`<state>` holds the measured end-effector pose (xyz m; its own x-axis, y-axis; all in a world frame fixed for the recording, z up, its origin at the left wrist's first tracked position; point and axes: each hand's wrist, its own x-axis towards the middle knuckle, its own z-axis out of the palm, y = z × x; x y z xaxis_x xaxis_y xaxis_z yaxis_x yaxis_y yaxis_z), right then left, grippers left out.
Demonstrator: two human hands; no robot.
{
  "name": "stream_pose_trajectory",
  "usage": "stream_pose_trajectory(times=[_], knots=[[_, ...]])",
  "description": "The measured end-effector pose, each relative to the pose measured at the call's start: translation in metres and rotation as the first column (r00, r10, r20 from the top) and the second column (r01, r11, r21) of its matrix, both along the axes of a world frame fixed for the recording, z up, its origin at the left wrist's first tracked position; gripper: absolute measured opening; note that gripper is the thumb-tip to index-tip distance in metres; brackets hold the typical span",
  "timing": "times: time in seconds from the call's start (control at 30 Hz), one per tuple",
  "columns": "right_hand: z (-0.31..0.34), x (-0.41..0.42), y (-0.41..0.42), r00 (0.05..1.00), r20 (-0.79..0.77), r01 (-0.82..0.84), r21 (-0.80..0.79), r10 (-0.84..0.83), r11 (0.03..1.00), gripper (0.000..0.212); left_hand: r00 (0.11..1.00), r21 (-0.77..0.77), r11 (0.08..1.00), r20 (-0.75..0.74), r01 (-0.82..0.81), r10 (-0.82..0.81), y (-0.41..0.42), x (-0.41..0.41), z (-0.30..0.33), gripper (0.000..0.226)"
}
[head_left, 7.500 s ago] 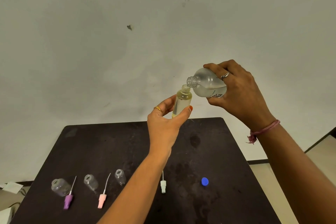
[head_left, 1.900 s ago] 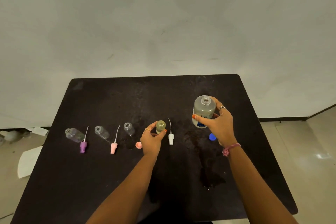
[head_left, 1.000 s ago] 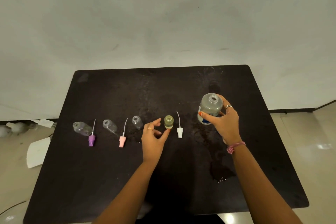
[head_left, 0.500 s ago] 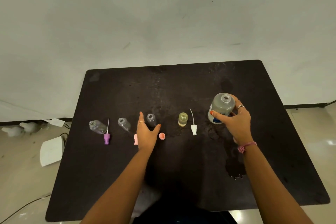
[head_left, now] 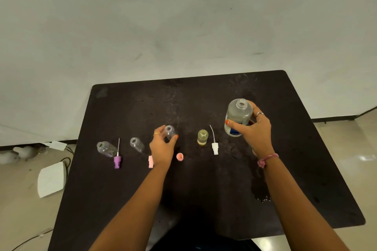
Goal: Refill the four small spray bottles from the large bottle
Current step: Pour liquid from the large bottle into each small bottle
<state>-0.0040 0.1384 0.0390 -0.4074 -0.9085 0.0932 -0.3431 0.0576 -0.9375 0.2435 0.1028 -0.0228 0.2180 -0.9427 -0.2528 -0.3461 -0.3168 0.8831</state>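
Head view: your left hand (head_left: 163, 149) curls thumb and fingers round third small clear empty bottle (head_left: 170, 131) on black tabletop (head_left: 204, 98). Your right hand (head_left: 255, 130) grips large translucent uncapped bottle with blue label (head_left: 237, 116), held upright near table's right side. Small bottle filled with yellowish liquid (head_left: 202, 137) stands between your hands, white spray nozzle (head_left: 214, 147) just beside it. Two more small clear empty bottles (head_left: 106, 149) (head_left: 137, 144) sit left, with purple nozzle (head_left: 117, 161), pink nozzle (head_left: 150, 161) and pink cap (head_left: 179, 157) nearby.

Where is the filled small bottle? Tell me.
The filled small bottle stands upright mid-table, between the empty bottle in the left hand and the white sprayer.
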Motion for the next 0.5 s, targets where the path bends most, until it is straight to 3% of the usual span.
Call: stream_pose_trajectory(times=[0.17,0.5], knots=[[0.022,-0.002,-0.008,1.0,-0.001,0.015,-0.068,-0.016,0.998,0.067,0.997,-0.181,0.982,-0.044,0.059,-0.068,0.001,-0.02,0.049,0.037],[0.094,-0.015,-0.013,0.996,-0.077,-0.05,-0.186,0.036,0.981,0.068,0.97,-0.433,0.901,-0.202,0.033,-0.133,0.004,-0.071,0.147,0.042]])
